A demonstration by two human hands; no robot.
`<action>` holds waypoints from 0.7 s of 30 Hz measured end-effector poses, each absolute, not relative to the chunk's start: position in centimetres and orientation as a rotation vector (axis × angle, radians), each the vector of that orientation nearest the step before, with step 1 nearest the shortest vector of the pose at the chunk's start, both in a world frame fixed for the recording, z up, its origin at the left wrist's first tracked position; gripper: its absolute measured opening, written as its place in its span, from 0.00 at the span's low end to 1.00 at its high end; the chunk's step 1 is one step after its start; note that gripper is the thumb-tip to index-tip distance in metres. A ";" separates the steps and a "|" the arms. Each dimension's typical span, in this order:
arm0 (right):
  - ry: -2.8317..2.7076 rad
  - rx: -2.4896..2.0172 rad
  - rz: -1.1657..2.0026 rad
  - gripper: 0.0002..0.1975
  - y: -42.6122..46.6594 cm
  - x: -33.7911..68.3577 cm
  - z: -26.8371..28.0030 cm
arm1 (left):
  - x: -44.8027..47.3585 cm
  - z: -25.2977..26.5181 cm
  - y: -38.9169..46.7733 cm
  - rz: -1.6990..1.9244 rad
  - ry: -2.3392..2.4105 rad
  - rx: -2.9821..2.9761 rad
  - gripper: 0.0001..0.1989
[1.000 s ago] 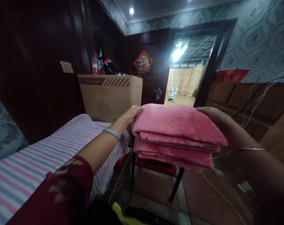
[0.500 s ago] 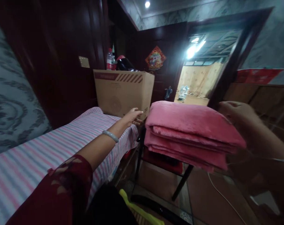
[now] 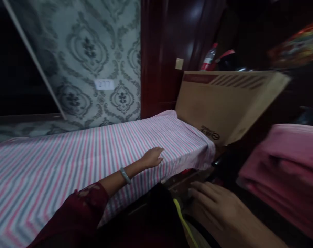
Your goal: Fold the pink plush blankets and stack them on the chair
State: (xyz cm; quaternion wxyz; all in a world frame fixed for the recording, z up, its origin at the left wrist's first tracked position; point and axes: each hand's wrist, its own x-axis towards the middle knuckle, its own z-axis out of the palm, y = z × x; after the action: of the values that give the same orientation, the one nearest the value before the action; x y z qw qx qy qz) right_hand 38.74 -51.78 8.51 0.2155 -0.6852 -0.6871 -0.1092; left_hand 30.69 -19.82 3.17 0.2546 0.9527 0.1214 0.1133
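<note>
My left hand (image 3: 152,157), with a pale bangle on its wrist, is over the front part of a striped cloth (image 3: 102,155); whether it touches the cloth I cannot tell. Its thumb and fingers are apart, and nothing is in them. Lower right, my right hand (image 3: 220,205) hangs in front of the cloth's edge, slightly blurred, its fingers stretched out and holding nothing. The cloth covers a long low surface in pink, white and grey-blue stripes, with a few wrinkles. At the right edge lies a folded pink blanket (image 3: 288,165), apart from both hands and partly cut off.
A cardboard box (image 3: 213,100) stands at the far end of the cloth, with a bottle (image 3: 210,57) behind its top edge. A dark screen (image 3: 14,69) is at upper left. A paper marked 277 (image 3: 104,84) is on the patterned wall. Something yellow (image 3: 183,220) shows below.
The view has swung left towards the wall and the striped cloth. My right hand has come away from beside the pink blanket towards the middle. My left hand is now over the cloth.
</note>
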 end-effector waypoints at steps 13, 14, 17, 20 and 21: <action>-2.071 -1.618 -0.147 0.25 -26.1 40.9 -5.5 | 4.1 -0.8 -12.0 0.161 1.536 2.601 0.33; -2.065 -1.612 -0.165 0.26 -24.3 40.9 -6.7 | 2.7 -1.0 -12.0 0.169 1.590 2.566 0.33; -2.026 -1.644 -0.197 0.29 -19.5 40.9 -9.5 | -1.4 -1.7 -11.9 0.207 1.760 2.457 0.33; -2.005 -1.705 -0.199 0.32 -15.7 41.1 -10.8 | -5.0 -2.3 -11.9 0.235 1.931 2.349 0.33; -1.998 -1.718 -0.201 0.32 -14.5 41.2 -11.0 | -6.1 -2.5 -11.9 0.239 1.981 2.314 0.34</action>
State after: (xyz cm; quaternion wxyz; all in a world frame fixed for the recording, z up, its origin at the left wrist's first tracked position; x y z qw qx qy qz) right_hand 41.20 -14.54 -10.98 0.2471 -0.6299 -0.7326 -0.0737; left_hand -6.06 -11.93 -2.54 0.0430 0.7566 0.6477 0.0781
